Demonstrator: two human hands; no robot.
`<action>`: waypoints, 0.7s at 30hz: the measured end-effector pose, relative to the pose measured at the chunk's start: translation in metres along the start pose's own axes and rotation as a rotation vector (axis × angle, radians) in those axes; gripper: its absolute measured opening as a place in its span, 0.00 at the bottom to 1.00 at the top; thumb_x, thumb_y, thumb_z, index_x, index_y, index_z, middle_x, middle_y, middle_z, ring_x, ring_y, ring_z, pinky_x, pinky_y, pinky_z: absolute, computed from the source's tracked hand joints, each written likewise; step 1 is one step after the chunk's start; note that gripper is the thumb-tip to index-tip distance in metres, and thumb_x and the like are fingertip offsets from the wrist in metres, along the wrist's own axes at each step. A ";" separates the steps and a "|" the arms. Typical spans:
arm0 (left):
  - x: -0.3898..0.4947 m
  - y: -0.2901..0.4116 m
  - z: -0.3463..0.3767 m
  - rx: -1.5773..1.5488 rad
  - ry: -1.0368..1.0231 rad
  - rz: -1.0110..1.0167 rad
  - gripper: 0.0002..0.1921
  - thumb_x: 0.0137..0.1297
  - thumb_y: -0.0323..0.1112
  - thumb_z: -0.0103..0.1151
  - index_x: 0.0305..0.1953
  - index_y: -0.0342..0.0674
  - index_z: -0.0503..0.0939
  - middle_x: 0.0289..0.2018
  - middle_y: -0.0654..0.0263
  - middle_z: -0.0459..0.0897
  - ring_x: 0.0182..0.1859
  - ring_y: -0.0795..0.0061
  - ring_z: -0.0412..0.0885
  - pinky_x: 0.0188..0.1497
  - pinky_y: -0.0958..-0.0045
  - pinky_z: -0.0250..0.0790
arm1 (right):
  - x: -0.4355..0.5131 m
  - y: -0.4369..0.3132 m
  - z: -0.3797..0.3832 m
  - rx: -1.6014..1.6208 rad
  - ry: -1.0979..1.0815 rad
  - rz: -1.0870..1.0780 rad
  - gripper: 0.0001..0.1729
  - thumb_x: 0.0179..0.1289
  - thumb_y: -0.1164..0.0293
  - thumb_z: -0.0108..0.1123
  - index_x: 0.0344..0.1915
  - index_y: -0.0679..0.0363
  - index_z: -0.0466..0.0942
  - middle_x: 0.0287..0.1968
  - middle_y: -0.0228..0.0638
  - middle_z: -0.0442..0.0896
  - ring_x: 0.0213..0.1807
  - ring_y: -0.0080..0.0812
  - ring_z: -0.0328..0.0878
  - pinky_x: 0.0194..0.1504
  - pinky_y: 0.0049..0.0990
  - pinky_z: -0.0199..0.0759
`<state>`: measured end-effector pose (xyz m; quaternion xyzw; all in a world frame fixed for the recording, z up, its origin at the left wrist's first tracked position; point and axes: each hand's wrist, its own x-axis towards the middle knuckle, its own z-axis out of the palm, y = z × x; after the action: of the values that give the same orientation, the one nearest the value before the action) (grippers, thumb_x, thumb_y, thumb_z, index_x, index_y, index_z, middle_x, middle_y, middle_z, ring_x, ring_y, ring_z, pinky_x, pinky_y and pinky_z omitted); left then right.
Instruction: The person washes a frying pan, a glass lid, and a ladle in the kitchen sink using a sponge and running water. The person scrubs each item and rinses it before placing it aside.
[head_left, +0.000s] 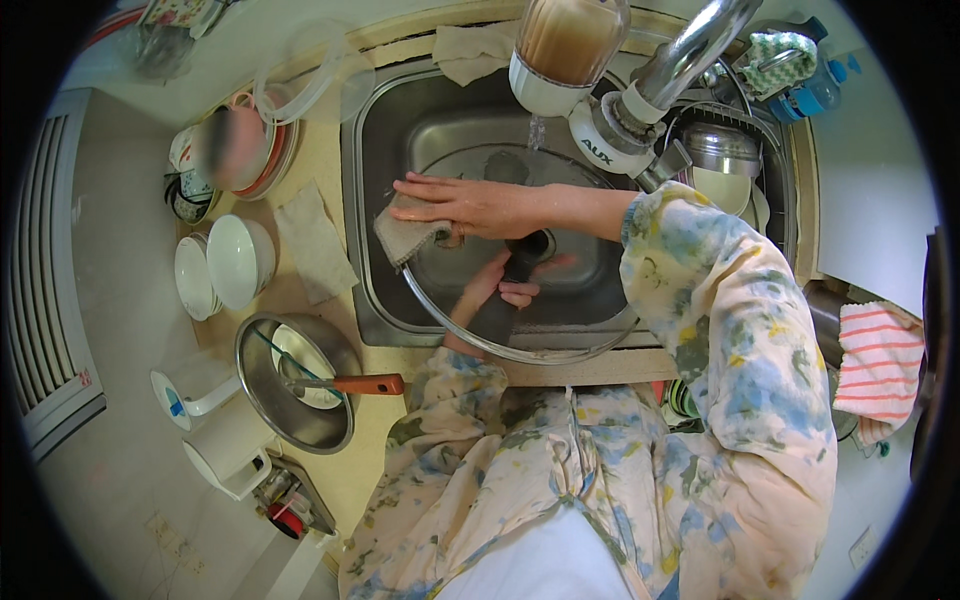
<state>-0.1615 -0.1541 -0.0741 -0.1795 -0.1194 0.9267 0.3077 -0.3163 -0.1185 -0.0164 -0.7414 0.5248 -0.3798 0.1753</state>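
Observation:
Over the stainless steel sink (375, 300), a round glass pot lid (465, 300) with a metal rim lies tilted. Beneath the glass, my left hand (517, 289) has its fingers around the lid's dark knob (531, 247). My right hand (465, 206) presses a beige cloth (409, 232) to the lid's left rim, fingers stretched over it. Water (537, 131) runs from the faucet's filter (559, 75) behind my right wrist.
White bowls (240, 261), a cloth (316, 244) and a metal bowl (247, 375) with a red-handled utensil (367, 385) stand left. A folded cloth (472, 52) lies behind the sink. At the right is a wire rack (784, 172) with pots.

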 end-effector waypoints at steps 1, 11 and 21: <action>-0.001 0.003 -0.002 0.036 -0.024 0.011 0.26 0.74 0.48 0.38 0.65 0.39 0.54 0.68 0.56 0.57 0.19 0.88 0.54 0.17 0.87 0.51 | -0.001 0.002 0.001 0.009 0.000 0.017 0.42 0.59 0.71 0.58 0.71 0.49 0.51 0.69 0.46 0.55 0.71 0.48 0.50 0.66 0.40 0.53; -0.019 0.008 0.027 0.074 0.057 0.147 0.24 0.75 0.46 0.30 0.66 0.40 0.57 0.69 0.58 0.56 0.17 0.87 0.53 0.16 0.86 0.50 | -0.075 0.026 -0.017 -0.237 0.005 0.741 0.32 0.63 0.61 0.56 0.64 0.58 0.59 0.61 0.50 0.62 0.62 0.52 0.60 0.61 0.43 0.56; 0.006 0.009 0.006 0.207 -0.025 -0.045 0.27 0.74 0.52 0.33 0.64 0.41 0.59 0.66 0.51 0.59 0.16 0.86 0.54 0.16 0.84 0.50 | -0.018 -0.011 -0.003 -0.048 0.068 0.122 0.34 0.60 0.60 0.56 0.65 0.57 0.59 0.65 0.43 0.60 0.65 0.47 0.57 0.62 0.44 0.54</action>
<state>-0.1735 -0.1582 -0.0728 -0.1323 -0.0307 0.9292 0.3437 -0.3150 -0.0973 -0.0141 -0.6987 0.5835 -0.3807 0.1622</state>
